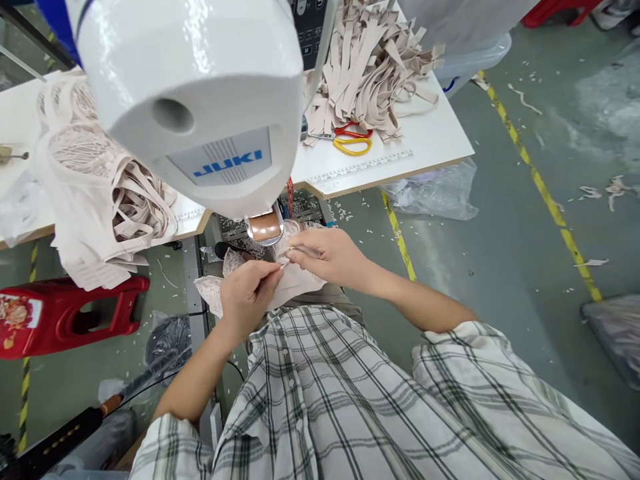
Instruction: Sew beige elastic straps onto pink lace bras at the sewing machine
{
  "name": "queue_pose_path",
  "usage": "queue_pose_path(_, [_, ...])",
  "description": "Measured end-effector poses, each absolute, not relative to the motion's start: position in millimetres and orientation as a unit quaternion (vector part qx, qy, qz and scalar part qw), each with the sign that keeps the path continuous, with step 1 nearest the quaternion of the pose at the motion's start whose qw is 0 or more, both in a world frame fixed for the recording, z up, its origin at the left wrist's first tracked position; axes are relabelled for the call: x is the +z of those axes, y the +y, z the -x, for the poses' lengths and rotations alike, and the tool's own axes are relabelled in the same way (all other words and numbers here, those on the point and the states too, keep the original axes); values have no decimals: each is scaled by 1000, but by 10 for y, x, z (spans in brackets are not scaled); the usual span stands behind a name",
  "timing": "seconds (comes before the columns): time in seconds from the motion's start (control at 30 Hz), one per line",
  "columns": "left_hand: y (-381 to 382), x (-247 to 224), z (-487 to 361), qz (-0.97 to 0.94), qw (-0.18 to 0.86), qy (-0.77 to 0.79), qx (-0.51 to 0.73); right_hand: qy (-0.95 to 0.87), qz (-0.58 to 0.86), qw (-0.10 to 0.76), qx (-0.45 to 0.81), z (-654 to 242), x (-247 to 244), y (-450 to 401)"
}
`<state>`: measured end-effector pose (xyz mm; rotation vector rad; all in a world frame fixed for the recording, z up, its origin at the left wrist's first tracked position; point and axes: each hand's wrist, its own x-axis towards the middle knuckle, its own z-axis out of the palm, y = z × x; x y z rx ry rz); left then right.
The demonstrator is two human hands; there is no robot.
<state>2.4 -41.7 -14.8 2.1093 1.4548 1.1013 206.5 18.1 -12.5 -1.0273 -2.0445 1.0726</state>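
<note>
Green flooring [450, 253] extends beneath a white worktable [440, 143] beside a rounded, glossy sewing machine [200, 127]. Pale fabric piece [300, 285] is located in front of the machine, at both hands. Left hand [247, 293]: thumb and fingertips pinched closed on the fabric's edge. Right hand [330, 253]: fingers pinched just beside; whether they also grip a slim tool cannot be told. Step in hand appears to be edge handling; the next move likely calls for a steady pinch and an untwisted edge. Material: openwork lace adjoining smooth, matte cloth. Flat beige strips [360, 73] lie heaped near scissors [354, 143] with looped handles.
</note>
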Motion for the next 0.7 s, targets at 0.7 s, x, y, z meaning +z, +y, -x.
queue_pose_path(0.7, [-163, -27, 103, -774, 266, 508, 270, -729, 329, 161, 578, -2106, 21, 362])
